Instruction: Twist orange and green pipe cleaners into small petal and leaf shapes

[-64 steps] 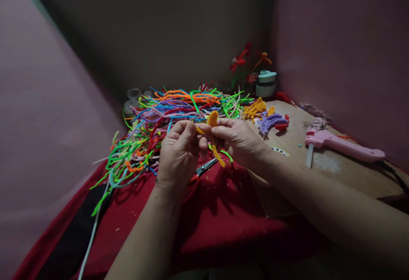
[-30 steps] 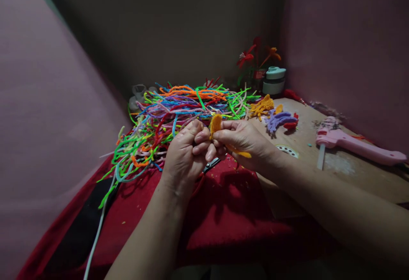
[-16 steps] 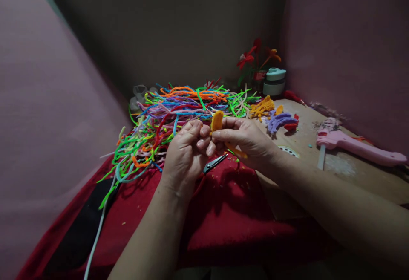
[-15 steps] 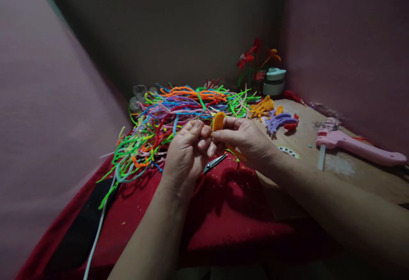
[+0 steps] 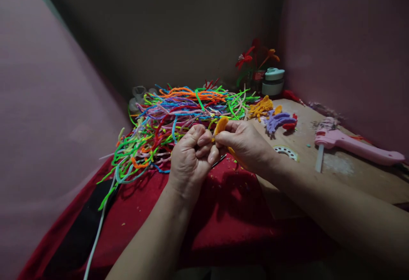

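Pile of pipe cleaners at left, on red cloth: fuzzy, thin, tangled, mixed colours. Left hand is closed, fingers curled onto the orange stem; right hand is pinched shut on the same stem, which is held between both hands above the cloth. Stem is judged light, soft-napped, wire-cored: bends easily and keeps its shape; best gripped close to the bend, fingertip pinch. Scissors mostly hidden under the hands. Further right on the counter: orange and purple cut bits, glue gun, hard pink plastic.
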### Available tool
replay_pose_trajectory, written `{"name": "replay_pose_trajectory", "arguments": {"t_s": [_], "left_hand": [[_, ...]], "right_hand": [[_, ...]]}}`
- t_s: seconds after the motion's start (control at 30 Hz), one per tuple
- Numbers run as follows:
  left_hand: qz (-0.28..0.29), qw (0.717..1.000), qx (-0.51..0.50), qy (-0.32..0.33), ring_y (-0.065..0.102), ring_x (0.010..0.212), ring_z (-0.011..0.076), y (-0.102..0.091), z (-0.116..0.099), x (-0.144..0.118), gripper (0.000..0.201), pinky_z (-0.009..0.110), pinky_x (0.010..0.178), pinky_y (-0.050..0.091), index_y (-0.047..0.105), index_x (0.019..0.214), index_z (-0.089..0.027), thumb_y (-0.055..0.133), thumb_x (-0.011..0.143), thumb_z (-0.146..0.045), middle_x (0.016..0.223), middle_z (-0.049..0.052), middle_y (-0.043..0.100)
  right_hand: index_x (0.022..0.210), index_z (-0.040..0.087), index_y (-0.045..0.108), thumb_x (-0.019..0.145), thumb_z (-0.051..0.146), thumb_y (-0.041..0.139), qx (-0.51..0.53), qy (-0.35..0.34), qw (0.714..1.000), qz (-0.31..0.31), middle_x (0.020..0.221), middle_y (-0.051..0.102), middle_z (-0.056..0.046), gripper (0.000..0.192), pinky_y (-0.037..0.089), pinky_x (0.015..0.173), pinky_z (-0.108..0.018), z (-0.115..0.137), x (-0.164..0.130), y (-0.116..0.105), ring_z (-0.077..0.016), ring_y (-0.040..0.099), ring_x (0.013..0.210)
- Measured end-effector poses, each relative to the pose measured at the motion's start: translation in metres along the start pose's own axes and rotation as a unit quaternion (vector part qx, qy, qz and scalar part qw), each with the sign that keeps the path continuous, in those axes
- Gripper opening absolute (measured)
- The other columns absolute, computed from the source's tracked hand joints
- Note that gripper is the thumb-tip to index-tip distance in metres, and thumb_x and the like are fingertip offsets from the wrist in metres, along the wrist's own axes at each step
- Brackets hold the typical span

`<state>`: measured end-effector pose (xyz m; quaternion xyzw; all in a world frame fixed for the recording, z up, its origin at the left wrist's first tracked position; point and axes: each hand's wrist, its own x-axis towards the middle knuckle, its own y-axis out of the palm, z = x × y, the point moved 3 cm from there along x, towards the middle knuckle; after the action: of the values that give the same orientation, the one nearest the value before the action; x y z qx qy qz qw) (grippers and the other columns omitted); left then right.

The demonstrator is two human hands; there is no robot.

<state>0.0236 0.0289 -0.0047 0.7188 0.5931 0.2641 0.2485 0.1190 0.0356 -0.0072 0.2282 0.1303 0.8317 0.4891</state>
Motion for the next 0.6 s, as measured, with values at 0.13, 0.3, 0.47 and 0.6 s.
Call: {"name": "replay_pose_trajectory", "arguments": {"t_s": [0.13, 0.3, 0.47, 0.6], "left_hand": [[-0.009, 1.0, -0.004, -0.015, 0.024, 0.032, 0.002, 0.0, 0.0, 0.0, 0.025, 0.014, 0.03, 0.031, 0.041, 0.062, -0.015, 0.047, 0.086, -0.014, 0.05, -0.008, 0.034], [-0.016, 0.999, -0.013, -0.029, 0.024, 0.031, 0.0018, 0.002, 0.001, -0.001, 0.026, 0.015, 0.03, 0.029, 0.041, 0.062, -0.015, 0.044, 0.088, -0.014, 0.05, -0.008, 0.033], [-0.015, 1.0, -0.003, -0.01, 0.026, 0.033, 0.0007, 0.0, -0.007, 0.0, 0.02, 0.013, 0.033, 0.031, 0.045, 0.066, -0.014, 0.047, 0.086, -0.015, 0.052, -0.008, 0.036], [-0.056, 0.985, 0.144, 0.073, 0.04, 0.041, 0.0015, -0.005, -0.024, 0.0, 0.006, 0.014, 0.037, 0.033, 0.056, 0.081, -0.015, 0.059, 0.078, -0.018, 0.068, -0.003, 0.055]], "right_hand": [[0.067, 0.013, 0.063, 0.06, 0.012, 0.052, -0.003, 0.005, 1.0, 0.009, 0.053, 0.065, -0.001, 0.013, 0.049, 0.047, -0.022, 0.0, -0.001, 0.001, -0.012, 0.061, 0.045], [0.064, 0.014, 0.063, 0.058, 0.012, 0.055, 0.012, 0.02, 1.0, 0.014, 0.052, 0.063, 0.0, 0.01, 0.046, 0.046, -0.021, 0.0, -0.001, 0.001, -0.0107, 0.058, 0.045], [0.07, 0.013, 0.066, 0.06, 0.013, 0.058, 0.028, 0.011, 0.999, 0.02, 0.062, 0.065, -0.001, 0.012, 0.047, 0.056, -0.024, 0.005, -0.001, 0.001, -0.0101, 0.058, 0.052], [0.068, 0.014, 0.065, 0.06, 0.013, 0.063, -0.017, -0.001, 1.0, -0.012, 0.06, 0.062, 0.001, 0.009, 0.046, 0.058, -0.025, 0.008, -0.001, -0.001, -0.0093, 0.055, 0.052]]}}
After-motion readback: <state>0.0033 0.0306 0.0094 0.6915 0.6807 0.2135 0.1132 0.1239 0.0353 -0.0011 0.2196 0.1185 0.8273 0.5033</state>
